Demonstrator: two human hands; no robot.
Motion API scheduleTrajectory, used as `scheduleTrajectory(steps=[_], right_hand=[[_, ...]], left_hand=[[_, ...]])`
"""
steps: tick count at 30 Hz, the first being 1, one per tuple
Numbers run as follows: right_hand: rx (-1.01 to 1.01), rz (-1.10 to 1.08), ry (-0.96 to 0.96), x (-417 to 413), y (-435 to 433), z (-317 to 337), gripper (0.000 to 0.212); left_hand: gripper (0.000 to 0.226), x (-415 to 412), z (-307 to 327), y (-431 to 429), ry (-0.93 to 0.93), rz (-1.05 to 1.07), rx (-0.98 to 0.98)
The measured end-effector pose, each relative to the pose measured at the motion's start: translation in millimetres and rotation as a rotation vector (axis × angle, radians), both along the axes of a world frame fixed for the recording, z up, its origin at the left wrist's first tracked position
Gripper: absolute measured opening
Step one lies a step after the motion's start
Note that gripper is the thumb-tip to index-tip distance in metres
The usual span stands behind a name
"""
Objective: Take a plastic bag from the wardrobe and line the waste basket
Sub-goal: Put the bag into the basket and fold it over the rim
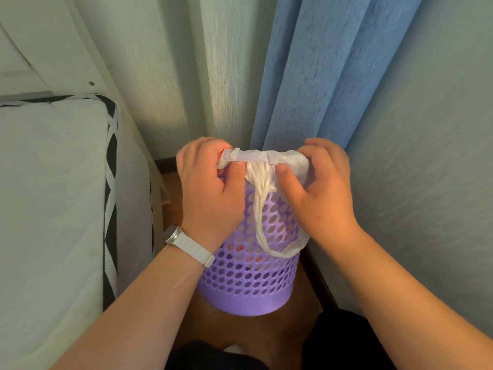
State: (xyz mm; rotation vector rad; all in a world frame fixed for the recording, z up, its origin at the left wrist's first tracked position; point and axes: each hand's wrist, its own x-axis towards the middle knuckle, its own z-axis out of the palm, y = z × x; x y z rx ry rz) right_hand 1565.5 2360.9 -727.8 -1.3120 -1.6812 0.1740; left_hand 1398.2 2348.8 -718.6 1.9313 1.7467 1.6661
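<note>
I stand over the purple perforated waste basket [248, 276], which sits on the brown floor [240, 329] in a tight gap: a white mattress [53, 196] with black-and-white edging crowds it on my left, a pale textured wall [426, 182] closes in on my right, and a blue curtain [320, 76] hangs just behind it beside a pale curtain panel [226, 62]. Both my hands are closed on the white plastic bag [264, 162], held bunched across the basket's top. My left hand [208, 188] pinches the bag's left end between thumb and fingers, and my right hand [320, 188] pinches the right end, thumb pressed on the gathered middle. A twisted handle loop of the bag dangles down the basket's front side. A white wristwatch [186, 245] sits on my left wrist. My hands and the bag hide the basket's rim, so I cannot tell how far the bag is inside. Something reddish shows through the holes; I cannot make it out. Dark clothing at the bottom edge is cut off.
</note>
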Motion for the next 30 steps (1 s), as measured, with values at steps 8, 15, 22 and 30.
scheduleTrajectory(steps=[8, 15, 22, 30], right_hand=[[-0.003, -0.092, 0.057, -14.9, -2.1, 5.8, 0.031], [0.006, -0.098, 0.037, -31.1, -6.1, 14.1, 0.031], [-0.026, 0.016, -0.061, -29.8, -9.7, 12.4, 0.033], [0.033, 0.021, -0.059, 6.0, -5.4, 2.1, 0.046]], left_hand=[[0.025, 2.2, 8.0, -7.3, 0.076, -0.005, -0.044], [0.030, 0.7, 9.9, -4.8, 0.160, -0.049, 0.077], [0.017, -5.0, 1.6, 1.0, 0.101, -0.014, 0.002], [0.007, -4.1, 0.9, 0.2, 0.031, -0.081, 0.002]])
